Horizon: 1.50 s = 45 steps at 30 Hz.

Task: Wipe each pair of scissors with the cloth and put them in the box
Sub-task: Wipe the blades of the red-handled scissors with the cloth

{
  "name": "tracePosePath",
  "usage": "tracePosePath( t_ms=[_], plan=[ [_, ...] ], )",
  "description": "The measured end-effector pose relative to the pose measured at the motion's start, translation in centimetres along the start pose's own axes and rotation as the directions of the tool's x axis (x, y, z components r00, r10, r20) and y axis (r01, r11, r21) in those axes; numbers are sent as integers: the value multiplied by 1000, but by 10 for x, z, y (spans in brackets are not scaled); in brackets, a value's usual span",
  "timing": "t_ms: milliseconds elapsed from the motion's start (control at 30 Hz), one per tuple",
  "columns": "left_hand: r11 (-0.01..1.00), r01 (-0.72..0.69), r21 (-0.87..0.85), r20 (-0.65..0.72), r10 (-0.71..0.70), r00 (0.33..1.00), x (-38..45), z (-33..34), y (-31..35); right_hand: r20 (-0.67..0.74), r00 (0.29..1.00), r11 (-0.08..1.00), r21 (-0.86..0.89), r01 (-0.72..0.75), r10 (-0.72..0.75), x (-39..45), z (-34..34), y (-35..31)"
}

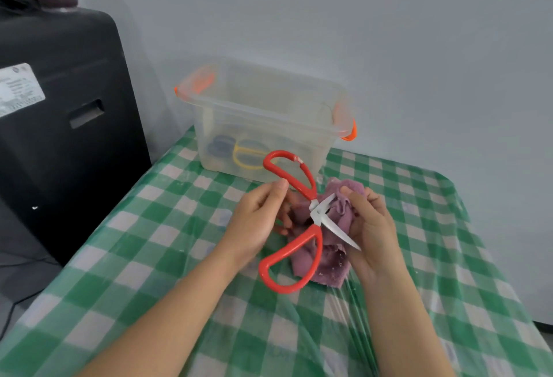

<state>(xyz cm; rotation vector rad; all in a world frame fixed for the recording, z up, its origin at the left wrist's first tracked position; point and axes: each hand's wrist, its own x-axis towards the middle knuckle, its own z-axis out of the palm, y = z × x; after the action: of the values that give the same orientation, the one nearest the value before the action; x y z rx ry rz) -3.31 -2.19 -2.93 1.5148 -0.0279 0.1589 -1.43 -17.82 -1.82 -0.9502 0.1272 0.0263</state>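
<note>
Red-handled scissors (299, 180) are held spread wide above the table, blades to the right. My left hand (257, 221) grips the upper red handle loop near the pivot. My right hand (369, 224) holds the purple cloth (332, 260) bunched around the upper blade; the lower blade sticks out bare over the cloth. The clear plastic box (269, 113) with orange latches stands behind, at the table's far edge. Inside it lie yellow-handled scissors (248, 153) and blue-handled scissors (220, 144).
The table wears a green and white checked cover (143, 257) under clear plastic. A tall black case (59, 125) stands close on the left, with a dark container on top. A grey wall runs right behind the box.
</note>
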Motion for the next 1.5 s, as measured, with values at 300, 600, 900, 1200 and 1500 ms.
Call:
tracePosePath(
  t_ms=[300,600,900,1200,1500],
  plan=[
    [408,-621,669,169,730,662,-2,-5,-11,53,997,998,17,-53,52,2,-4,2],
    [526,-627,574,138,693,708,5,-8,-11,-65,996,997,48,-52,55,0,-2,3],
    [953,-273,131,-110,287,952,-5,-4,10,-132,955,964,-44,263,-267,-9,1,-4],
    [994,-65,87,144,52,988,-6,-6,11,28,917,902,-172,397,-398,-11,1,-6],
    [921,-141,364,138,97,986,-8,1,1,254,966,890,-427,163,-55,-17,4,-2]
  ],
)
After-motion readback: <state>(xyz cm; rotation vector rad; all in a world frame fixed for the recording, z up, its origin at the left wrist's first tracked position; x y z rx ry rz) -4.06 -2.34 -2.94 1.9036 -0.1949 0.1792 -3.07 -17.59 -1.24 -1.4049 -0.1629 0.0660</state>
